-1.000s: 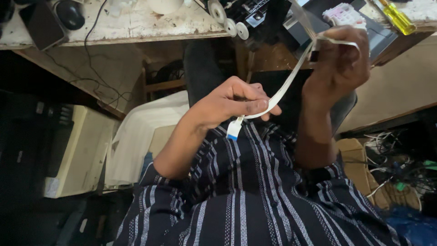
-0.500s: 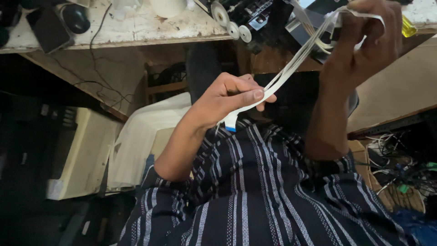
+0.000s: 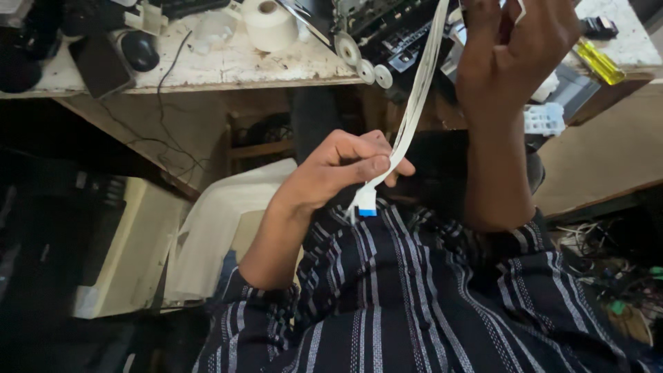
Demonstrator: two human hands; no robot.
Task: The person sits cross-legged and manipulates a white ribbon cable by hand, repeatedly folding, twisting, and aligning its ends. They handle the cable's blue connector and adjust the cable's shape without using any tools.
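Raised higher, both hands, left and right, pinch the white ribbon cable running steeply upward, blue tip down.

A thin, smooth, white plastic ribbon cable is seen, with a glossy blue tip. The bench top looks like rough, worn, painted wood. The striped shirt is woven cloth.

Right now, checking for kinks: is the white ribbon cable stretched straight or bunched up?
Stretched straight: the ribbon cable runs taut between left hand and right hand.
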